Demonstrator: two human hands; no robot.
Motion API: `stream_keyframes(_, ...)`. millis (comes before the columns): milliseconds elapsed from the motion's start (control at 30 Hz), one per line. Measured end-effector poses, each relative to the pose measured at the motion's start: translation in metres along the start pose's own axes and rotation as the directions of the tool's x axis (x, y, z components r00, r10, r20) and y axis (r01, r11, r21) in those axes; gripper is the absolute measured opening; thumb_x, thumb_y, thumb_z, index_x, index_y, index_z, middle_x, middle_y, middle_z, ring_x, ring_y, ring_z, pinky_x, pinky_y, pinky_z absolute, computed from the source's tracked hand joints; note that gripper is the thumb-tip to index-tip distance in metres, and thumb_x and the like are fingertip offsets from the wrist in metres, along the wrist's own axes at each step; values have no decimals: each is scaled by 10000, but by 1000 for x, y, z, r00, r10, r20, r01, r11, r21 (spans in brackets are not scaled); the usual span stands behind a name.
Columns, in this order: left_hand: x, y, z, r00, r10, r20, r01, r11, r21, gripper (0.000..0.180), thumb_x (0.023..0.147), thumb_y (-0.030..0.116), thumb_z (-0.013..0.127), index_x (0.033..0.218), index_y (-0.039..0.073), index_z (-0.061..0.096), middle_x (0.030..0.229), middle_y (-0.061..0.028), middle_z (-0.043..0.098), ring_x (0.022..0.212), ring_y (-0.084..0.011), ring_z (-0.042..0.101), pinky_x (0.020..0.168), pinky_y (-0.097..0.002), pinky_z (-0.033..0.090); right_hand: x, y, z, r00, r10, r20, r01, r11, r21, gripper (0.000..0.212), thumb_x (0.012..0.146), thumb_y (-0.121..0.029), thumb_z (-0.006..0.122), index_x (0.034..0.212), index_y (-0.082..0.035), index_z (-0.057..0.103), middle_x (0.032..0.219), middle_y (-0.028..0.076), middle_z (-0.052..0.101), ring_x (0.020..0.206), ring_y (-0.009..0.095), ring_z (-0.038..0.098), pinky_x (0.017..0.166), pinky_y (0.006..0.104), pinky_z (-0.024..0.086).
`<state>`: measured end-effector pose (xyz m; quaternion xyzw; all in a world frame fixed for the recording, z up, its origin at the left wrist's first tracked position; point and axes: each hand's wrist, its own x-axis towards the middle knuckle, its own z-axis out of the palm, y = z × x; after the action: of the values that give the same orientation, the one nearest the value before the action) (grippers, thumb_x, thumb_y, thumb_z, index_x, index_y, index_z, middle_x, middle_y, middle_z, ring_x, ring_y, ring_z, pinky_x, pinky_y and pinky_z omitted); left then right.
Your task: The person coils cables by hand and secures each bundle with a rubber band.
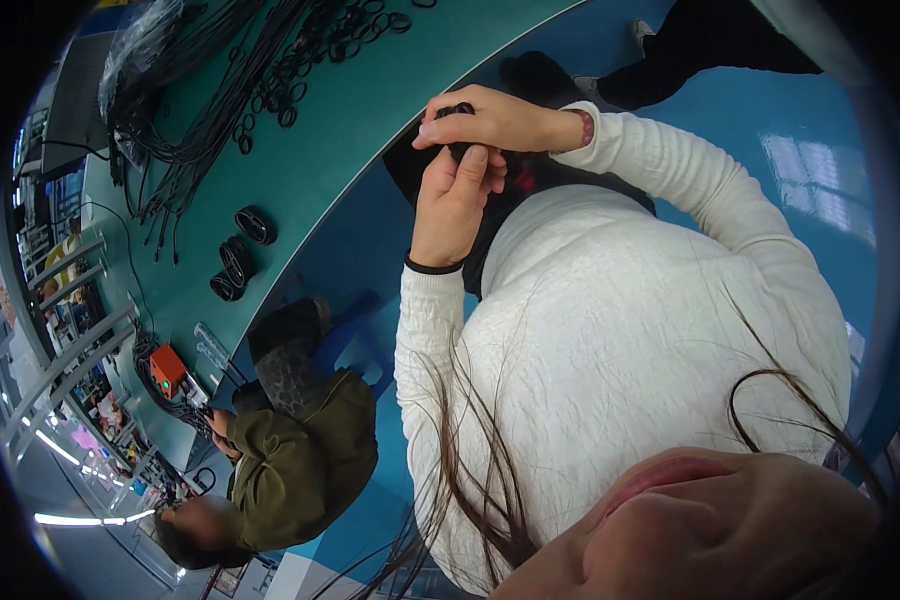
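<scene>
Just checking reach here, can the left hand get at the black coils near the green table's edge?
Probably yes: nothing visible blocks the left hand from the black coils, though it and the right hand hold a black bundle.

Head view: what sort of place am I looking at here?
Probably a workshop or factory floor handling cables. A long green worktable carries a heap of long black cables and neat black coils, and a co-worker is at the same table, near an orange box.
</scene>
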<state>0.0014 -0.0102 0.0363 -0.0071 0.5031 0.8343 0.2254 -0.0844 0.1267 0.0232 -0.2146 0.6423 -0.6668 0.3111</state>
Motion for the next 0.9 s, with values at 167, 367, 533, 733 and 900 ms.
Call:
stream_keyframes(167, 1, -2, 0, 988, 126, -85, -113, 983, 143, 207, 984, 226, 472, 943, 32, 532, 934, -51, 538, 824, -130, 498, 725, -266, 419, -16, -18, -5, 984, -163, -78, 153, 981, -122, 475, 924, -367, 510, 1245, -18, 479, 1132, 140, 627, 918, 163, 606, 796, 259, 486)
stream_keyframes(367, 5, 7, 10, 989, 139, -49, -110, 918, 380, 216, 983, 229, 468, 910, 39, 541, 856, -27, 554, 740, -97, 494, 656, -220, 386, -10, -15, 4, 995, -77, -59, 83, 991, 105, 770, 904, -658, 157, 1418, -97, 279, 1276, 196, 503, 786, 131, 626, 552, 186, 506)
stream_keyframes(533, 0, 12, 10, 990, 138, -32, -114, 910, 398, 223, 976, 232, 485, 907, 30, 550, 787, -15, 553, 666, -87, 493, 580, -208, 372, -7, -16, 8, 996, -79, -51, 84, 991, 105, 888, 827, -755, 27, 1486, -161, 63, 1419, 267, 307, 729, 129, 627, 547, 174, 502)
stream_keyframes(733, 1, 5, 8, 990, 139, -27, -126, 951, 283, 212, 976, 217, 490, 929, 19, 546, 816, -28, 556, 685, -103, 514, 608, -225, 409, -14, -21, -5, 995, -83, 48, 84, 996, -13, 788, 901, -615, 312, 1485, -139, 80, 1385, 257, 376, 761, 143, 640, 568, 203, 525)
stream_keyframes(900, 4, 8, 6, 989, 147, 5, -134, 890, 436, 242, 983, 226, 477, 919, 6, 556, 805, -31, 557, 684, -107, 514, 603, -234, 420, -11, -30, 4, 958, -287, 3, 285, 948, -141, 512, 877, -304, 606, 1278, -15, 474, 1128, 184, 595, 849, 200, 642, 674, 277, 536)
